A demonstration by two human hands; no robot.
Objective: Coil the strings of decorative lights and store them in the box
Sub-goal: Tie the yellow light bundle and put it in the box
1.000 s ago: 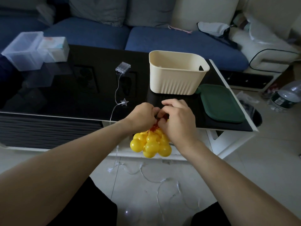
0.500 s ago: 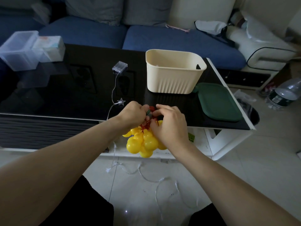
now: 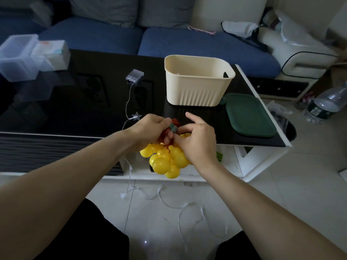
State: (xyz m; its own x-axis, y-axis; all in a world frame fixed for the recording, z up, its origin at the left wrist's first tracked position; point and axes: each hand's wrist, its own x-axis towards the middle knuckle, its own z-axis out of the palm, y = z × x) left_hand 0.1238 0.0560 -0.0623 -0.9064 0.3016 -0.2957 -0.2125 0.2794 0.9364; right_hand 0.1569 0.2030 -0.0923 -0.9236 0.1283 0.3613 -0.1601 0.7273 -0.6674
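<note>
Currently your left hand (image 3: 150,128) grips the red wire (image 3: 165,133) of the yellow bulbs (image 3: 165,160) at the bundle's top, with a small grey-green part (image 3: 173,128) showing just above the fingers; what that part is cannot be told. Your right hand (image 3: 195,139) pinches the same wire beside it with thumb and lower fingers, while its index finger points free toward the box (image 3: 197,91). The bulbs hang below both hands, off the near edge of the table (image 3: 75,109), so only the wire grip carries them. If either pinch slackens before the wrap is secured, expect the coil to spring loose and the bulbs to drop to the floor. Keep the bundle compact, because a trailing loop could catch the box rim when you lift it to the box, which stands open just beyond your hands with its green lid (image 3: 249,115) to the right. Note the second string (image 3: 129,98): its battery case (image 3: 134,76) and a star (image 3: 136,116) lie on the table left of the box, and the rest runs over the near edge to the floor (image 3: 281,184) between your knees. Moving your feet could snag that string and drag the case off the table. Coil it before closing the box.
</note>
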